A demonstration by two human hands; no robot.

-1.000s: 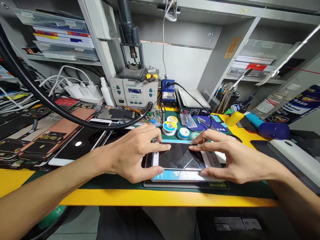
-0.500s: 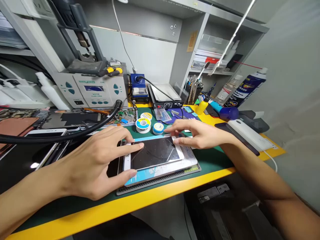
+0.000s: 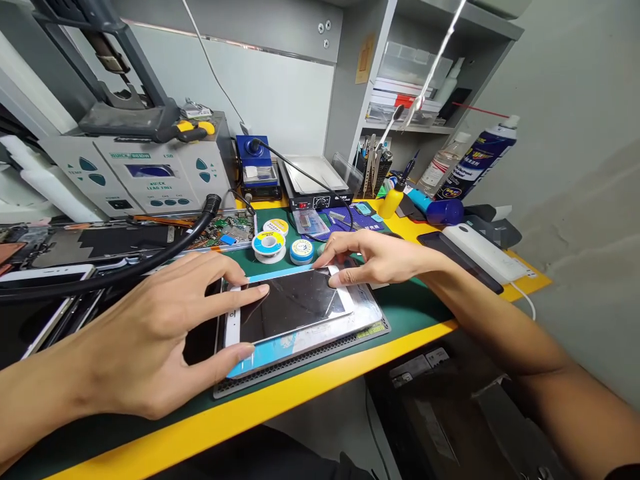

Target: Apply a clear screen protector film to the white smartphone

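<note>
Lying face up at the near middle of the tabletop (image 3: pixel 423 313), on a blue-and-silver plate (image 3: pixel 365 308) over a grey perforated base (image 3: pixel 300 357): a white-framed screen (image 3: pixel 293 308), partly covered by both hands. Spread open over the left end with the left hand (image 3: pixel 170 327), index fingertip on the glass, thumb on the plate's near side. Bent over the far right corner with the right hand (image 3: pixel 373 259), thumb on the glass; impossible to tell whether gripping there or merely resting. Looks most at risk of cracking, perhaps from too hard a push on the thin glass, all the more given fine bright lines across it, too unclear to call scratches, cracks or reflections. Might also slide or pivot askew on the smooth-looking plate, given uneven pressure, left against right. Could even get dragged, plate and base included, past the yellow edge (image 3: pixel 260 408) just beside on the near side, with too strong a pull. Worth minding too, beyond the far side: a spool (image 3: pixel 280 244) and a blue tub (image 3: pixel 301 253), easily knocked by careless fingers. Long axis running left to right on a slant, right end farther away, much in line with the yellow edge; glass pointing up; no telling which end to call the top.
</note>
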